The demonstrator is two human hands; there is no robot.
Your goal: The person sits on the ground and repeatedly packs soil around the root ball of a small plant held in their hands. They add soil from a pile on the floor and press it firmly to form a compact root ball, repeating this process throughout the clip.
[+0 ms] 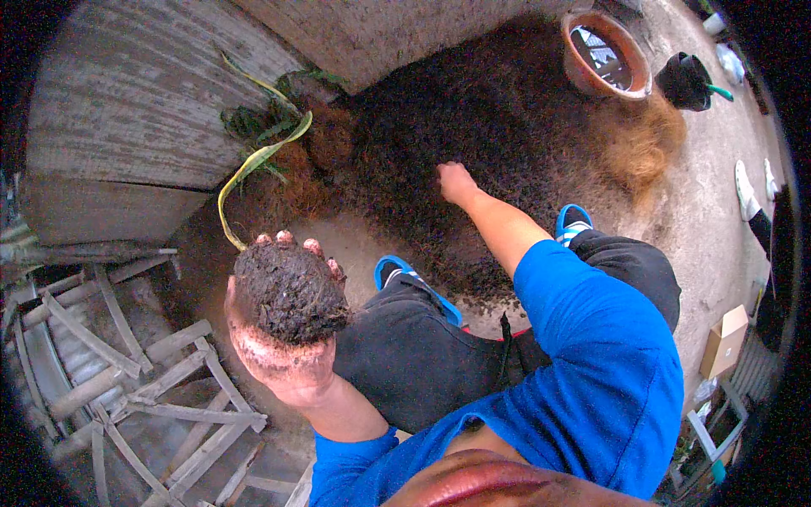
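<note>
My left hand (279,371), smeared with soil, is palm up and cups a dark, rounded root ball (288,291). A long, curling green leaf with yellow edges (256,158) rises from the far side of that ball. Ahead of me, my right hand (457,182) reaches to a wide heap of dark soil (418,127) on the ground. Its fingers point down and away at the soil, and the fingertips are too indistinct to show whether they hold any.
Brown fibre (640,149) borders the heap, near a clay pot of water (611,63) and a black pot (684,82) with a green handle. Wooden frames (184,380) lie at left. A cardboard box (724,342) and another person's shoe (746,187) are at right.
</note>
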